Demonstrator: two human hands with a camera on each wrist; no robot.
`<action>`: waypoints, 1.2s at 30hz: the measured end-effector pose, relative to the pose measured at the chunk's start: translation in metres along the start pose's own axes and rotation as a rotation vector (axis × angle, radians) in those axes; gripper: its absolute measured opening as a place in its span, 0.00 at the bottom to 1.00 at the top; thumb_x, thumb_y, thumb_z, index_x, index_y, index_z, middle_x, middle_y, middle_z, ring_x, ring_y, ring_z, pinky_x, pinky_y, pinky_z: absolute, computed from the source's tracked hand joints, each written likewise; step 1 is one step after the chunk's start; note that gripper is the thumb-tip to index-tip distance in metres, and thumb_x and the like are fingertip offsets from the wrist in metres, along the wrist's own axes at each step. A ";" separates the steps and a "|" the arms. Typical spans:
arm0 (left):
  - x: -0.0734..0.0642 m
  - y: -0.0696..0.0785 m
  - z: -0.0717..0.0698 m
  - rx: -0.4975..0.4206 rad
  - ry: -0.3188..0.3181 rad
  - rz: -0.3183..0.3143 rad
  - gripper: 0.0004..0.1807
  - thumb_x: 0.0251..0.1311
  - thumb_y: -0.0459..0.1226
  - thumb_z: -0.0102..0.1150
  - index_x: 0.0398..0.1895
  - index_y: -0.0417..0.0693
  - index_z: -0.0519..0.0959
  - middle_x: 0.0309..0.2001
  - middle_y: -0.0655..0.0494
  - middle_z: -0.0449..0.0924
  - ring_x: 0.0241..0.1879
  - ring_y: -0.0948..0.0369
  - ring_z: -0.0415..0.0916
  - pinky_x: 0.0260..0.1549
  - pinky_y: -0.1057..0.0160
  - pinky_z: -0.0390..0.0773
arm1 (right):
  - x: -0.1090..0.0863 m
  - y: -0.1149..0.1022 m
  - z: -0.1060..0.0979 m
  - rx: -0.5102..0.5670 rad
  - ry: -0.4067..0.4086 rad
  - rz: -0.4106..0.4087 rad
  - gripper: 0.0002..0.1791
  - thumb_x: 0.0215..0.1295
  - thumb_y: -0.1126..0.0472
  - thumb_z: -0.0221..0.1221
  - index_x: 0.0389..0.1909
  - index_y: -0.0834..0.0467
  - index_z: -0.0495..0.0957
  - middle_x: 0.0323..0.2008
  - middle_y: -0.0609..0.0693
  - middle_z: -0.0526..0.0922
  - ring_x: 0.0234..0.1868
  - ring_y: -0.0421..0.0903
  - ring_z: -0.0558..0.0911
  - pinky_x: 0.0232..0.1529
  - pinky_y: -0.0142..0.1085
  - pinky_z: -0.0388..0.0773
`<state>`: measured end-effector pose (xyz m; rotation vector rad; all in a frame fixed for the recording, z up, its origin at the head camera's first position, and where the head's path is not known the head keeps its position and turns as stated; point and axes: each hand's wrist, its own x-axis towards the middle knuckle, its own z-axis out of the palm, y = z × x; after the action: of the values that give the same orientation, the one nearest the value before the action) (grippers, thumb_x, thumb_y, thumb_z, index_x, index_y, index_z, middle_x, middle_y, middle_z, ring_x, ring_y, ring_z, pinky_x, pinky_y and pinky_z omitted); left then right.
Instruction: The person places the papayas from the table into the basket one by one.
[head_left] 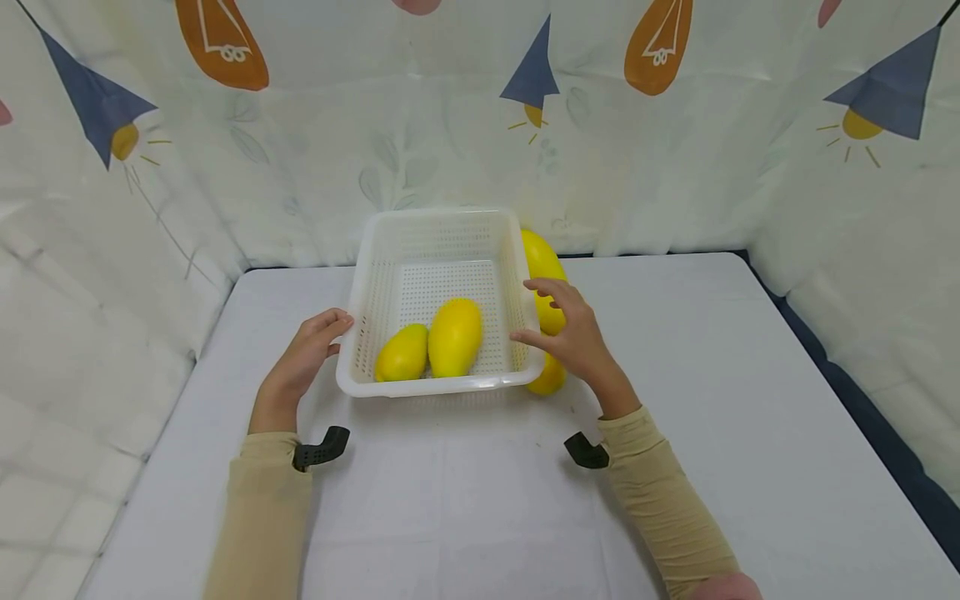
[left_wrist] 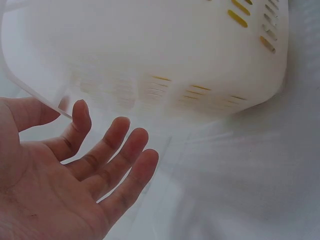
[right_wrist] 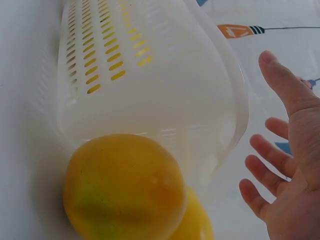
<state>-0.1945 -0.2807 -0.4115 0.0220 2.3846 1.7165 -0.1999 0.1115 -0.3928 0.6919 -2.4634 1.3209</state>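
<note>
A white perforated plastic basket (head_left: pixel 442 223) stands on the table with two yellow mangoes inside, a smaller mango (head_left: pixel 401 353) and a larger mango (head_left: pixel 455 337). At its left rim, my left hand (head_left: pixel 303 358) pinches the edge between thumb and index finger; the other fingers (left_wrist: pixel 116 131) extend loosely beneath the rim. My right hand (head_left: pixel 573 337) is by the right side, thumb and fingers spread and holding nothing. In the right wrist view a gap shows between this hand (right_wrist: pixel 295 165) and the basket. Outside the right wall lie more yellow mangoes (right_wrist: pixel 122 187), partly hidden by basket and hand.
A white cloth covers the table (head_left: pixel 450 500). Behind and at both sides hangs a pale curtain (head_left: pixel 315 167) printed with lamps and bulbs. Dark wrist mounts (head_left: pixel 322 448) stick out from both sleeves.
</note>
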 end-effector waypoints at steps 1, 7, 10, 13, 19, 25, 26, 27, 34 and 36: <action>0.000 0.000 0.000 -0.002 0.001 0.000 0.18 0.73 0.50 0.43 0.44 0.44 0.71 0.47 0.64 0.71 0.53 0.68 0.65 0.51 0.67 0.69 | 0.000 0.001 -0.001 0.001 0.004 0.001 0.38 0.48 0.55 0.75 0.61 0.57 0.71 0.60 0.52 0.74 0.57 0.53 0.71 0.58 0.52 0.70; 0.001 -0.001 0.001 0.001 -0.004 0.006 0.20 0.72 0.52 0.42 0.45 0.44 0.70 0.48 0.63 0.71 0.54 0.67 0.66 0.52 0.66 0.69 | 0.001 0.006 -0.005 0.006 0.027 0.050 0.39 0.49 0.54 0.74 0.62 0.57 0.70 0.61 0.51 0.73 0.59 0.52 0.71 0.60 0.51 0.70; 0.002 -0.001 0.001 -0.001 -0.008 0.002 0.21 0.72 0.53 0.43 0.45 0.44 0.70 0.49 0.62 0.71 0.54 0.67 0.66 0.53 0.65 0.69 | 0.001 0.010 -0.008 0.008 0.031 0.081 0.38 0.50 0.54 0.73 0.62 0.57 0.69 0.61 0.51 0.73 0.59 0.52 0.71 0.61 0.53 0.70; 0.002 -0.001 0.001 0.003 -0.008 -0.001 0.21 0.72 0.53 0.42 0.46 0.43 0.70 0.49 0.62 0.71 0.54 0.67 0.66 0.53 0.66 0.69 | 0.001 0.015 -0.010 0.018 0.032 0.096 0.37 0.52 0.55 0.72 0.62 0.57 0.69 0.62 0.51 0.73 0.60 0.51 0.71 0.61 0.54 0.69; 0.001 0.001 0.002 0.008 -0.006 -0.010 0.24 0.72 0.53 0.42 0.47 0.39 0.69 0.49 0.61 0.70 0.54 0.66 0.65 0.53 0.66 0.69 | 0.001 0.020 -0.015 0.026 0.042 0.121 0.36 0.53 0.54 0.72 0.62 0.57 0.69 0.62 0.52 0.73 0.60 0.52 0.70 0.62 0.52 0.69; 0.000 0.001 0.002 0.006 -0.005 -0.020 0.25 0.72 0.54 0.41 0.49 0.38 0.68 0.50 0.60 0.70 0.55 0.65 0.65 0.56 0.62 0.67 | 0.000 0.026 -0.020 -0.001 0.071 0.134 0.37 0.53 0.54 0.72 0.63 0.57 0.69 0.62 0.53 0.73 0.60 0.54 0.71 0.61 0.55 0.69; 0.000 0.001 0.002 0.005 -0.006 -0.021 0.25 0.72 0.54 0.42 0.48 0.39 0.68 0.50 0.60 0.70 0.54 0.65 0.65 0.55 0.63 0.67 | 0.000 0.028 -0.021 -0.007 0.076 0.134 0.37 0.53 0.54 0.72 0.63 0.57 0.69 0.62 0.53 0.73 0.60 0.53 0.71 0.61 0.55 0.69; 0.000 0.001 0.002 0.005 -0.006 -0.021 0.25 0.72 0.54 0.41 0.48 0.39 0.68 0.50 0.59 0.70 0.54 0.65 0.65 0.55 0.64 0.68 | 0.000 0.029 -0.022 -0.010 0.081 0.134 0.37 0.52 0.54 0.72 0.63 0.57 0.69 0.62 0.53 0.73 0.60 0.53 0.71 0.61 0.55 0.69; 0.001 0.001 0.001 0.011 -0.004 -0.023 0.24 0.72 0.54 0.41 0.49 0.40 0.68 0.50 0.59 0.70 0.54 0.65 0.65 0.52 0.69 0.69 | 0.001 0.038 -0.025 -0.012 0.079 0.171 0.37 0.53 0.51 0.71 0.63 0.54 0.69 0.63 0.52 0.72 0.62 0.52 0.69 0.62 0.56 0.67; 0.001 0.001 0.001 0.011 -0.003 -0.024 0.25 0.72 0.54 0.41 0.49 0.40 0.68 0.50 0.59 0.70 0.54 0.65 0.65 0.53 0.67 0.68 | 0.000 0.040 -0.025 -0.012 0.076 0.183 0.37 0.54 0.50 0.71 0.64 0.53 0.69 0.63 0.52 0.72 0.62 0.52 0.69 0.62 0.55 0.67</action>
<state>-0.1955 -0.2790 -0.4110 -0.0026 2.3822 1.6923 -0.2210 0.1507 -0.4074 0.4134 -2.5202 1.3666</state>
